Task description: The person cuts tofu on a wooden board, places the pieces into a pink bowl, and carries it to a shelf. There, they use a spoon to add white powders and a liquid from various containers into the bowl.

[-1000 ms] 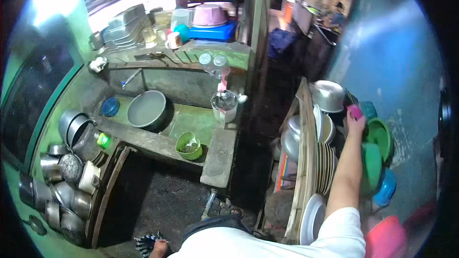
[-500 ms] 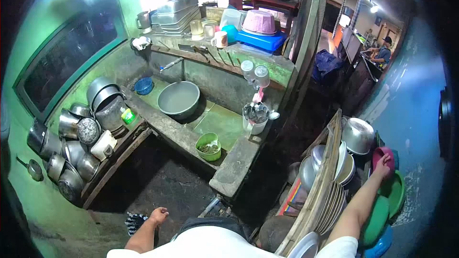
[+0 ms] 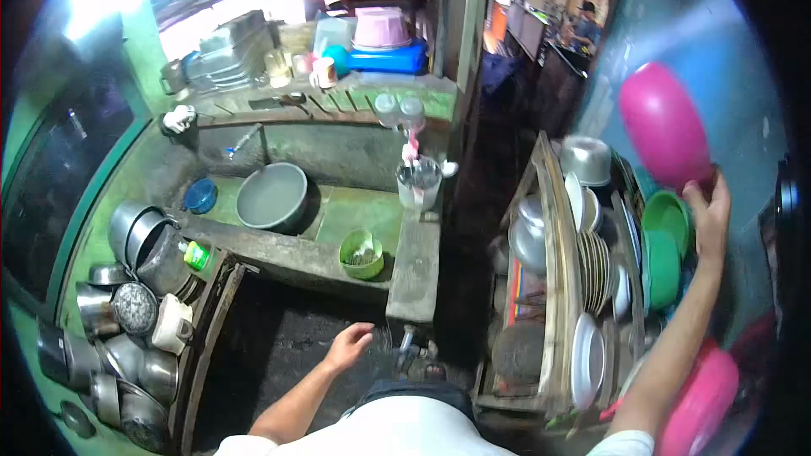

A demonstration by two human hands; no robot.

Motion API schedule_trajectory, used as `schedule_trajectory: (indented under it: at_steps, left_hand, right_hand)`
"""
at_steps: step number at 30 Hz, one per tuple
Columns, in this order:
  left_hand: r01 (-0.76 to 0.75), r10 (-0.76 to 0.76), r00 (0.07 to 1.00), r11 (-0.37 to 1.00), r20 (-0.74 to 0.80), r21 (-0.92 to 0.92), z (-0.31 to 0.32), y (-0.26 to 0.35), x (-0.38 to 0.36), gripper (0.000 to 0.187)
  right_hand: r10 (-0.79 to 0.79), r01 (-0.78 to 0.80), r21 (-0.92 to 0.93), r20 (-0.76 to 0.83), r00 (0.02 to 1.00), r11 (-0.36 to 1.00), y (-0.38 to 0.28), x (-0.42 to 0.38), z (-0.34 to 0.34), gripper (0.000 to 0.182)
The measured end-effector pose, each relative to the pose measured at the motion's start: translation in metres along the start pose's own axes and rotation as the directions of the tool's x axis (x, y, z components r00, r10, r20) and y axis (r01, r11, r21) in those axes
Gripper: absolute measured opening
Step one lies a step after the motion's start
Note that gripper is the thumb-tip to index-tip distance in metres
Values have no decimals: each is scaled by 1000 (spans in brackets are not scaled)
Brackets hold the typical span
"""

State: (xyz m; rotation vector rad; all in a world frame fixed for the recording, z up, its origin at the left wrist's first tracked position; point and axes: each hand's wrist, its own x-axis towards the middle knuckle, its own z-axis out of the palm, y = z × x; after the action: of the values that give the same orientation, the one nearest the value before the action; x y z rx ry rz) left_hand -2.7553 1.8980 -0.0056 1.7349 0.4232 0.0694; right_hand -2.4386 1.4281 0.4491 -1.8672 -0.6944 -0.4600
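A glossy pink plastic bowl [image 3: 663,122] is raised against the blue wall, its rounded outside showing. My right hand [image 3: 711,211] grips its lower rim, thumb and fingers closed around the edge. Just below that hand, green plastic basins [image 3: 661,266] stand on edge beside the dish rack [image 3: 553,287]. Over the dark floor in front of the sink, my left hand [image 3: 349,346] hangs with nothing in it, fingers loosely bent and apart from the thumb.
A concrete sink [image 3: 351,257] holds a grey basin [image 3: 272,196], a blue basket [image 3: 200,196] and a green tub [image 3: 361,255]. Metal pots [image 3: 135,308] crowd the left shelf. Plates [image 3: 596,274] stand in the rack. Another pink basin [image 3: 701,401] sits lower right. A person [image 3: 585,25] is far back.
My right hand has lifted the pink bowl up out of the rack area, along the wall. My left hand has shifted forward and right in view. The camera has turned right.
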Motion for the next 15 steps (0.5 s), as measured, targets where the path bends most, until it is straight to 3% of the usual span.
schedule_trajectory:
  at_steps: [1,2,3,5,7,9,10,11,14,15]
  left_hand:
    - [-20,21,996,1000,84,-13,8,43,1,32]
    - [-76,77,975,997,209,-12,14,54,8,32]
    - [-5,77,942,976,328,-216,24,69,8,33]
    - [1,114,841,977,528,-213,44,100,4,34]
    - [139,176,688,920,704,-366,65,140,-18,40]
    - [332,229,485,845,844,-420,90,172,-45,55]
    - [274,274,368,881,889,-385,104,192,-56,73]
    - [312,285,289,875,914,-372,126,201,-69,83]
    - [401,246,166,868,955,-293,187,230,-118,100]
    - [430,197,153,869,968,-245,208,236,-137,96]
  right_hand:
    - [-93,131,-290,140,986,948,-35,-36,18,27]
    - [-101,148,-335,152,983,931,-66,-76,36,36]
    - [-60,130,-470,162,985,873,-98,-113,57,38]
    - [15,193,-553,349,937,810,-136,-179,73,38]
    - [121,155,-583,406,906,798,-154,-243,84,39]
    - [229,51,-613,370,900,788,-157,-309,83,36]
    - [286,-13,-633,331,899,774,-156,-341,80,33]
    - [301,-30,-688,278,912,725,-161,-371,74,30]
    - [328,-130,-785,98,940,606,-172,-455,42,25]
    - [326,-174,-798,29,945,577,-177,-483,31,25]
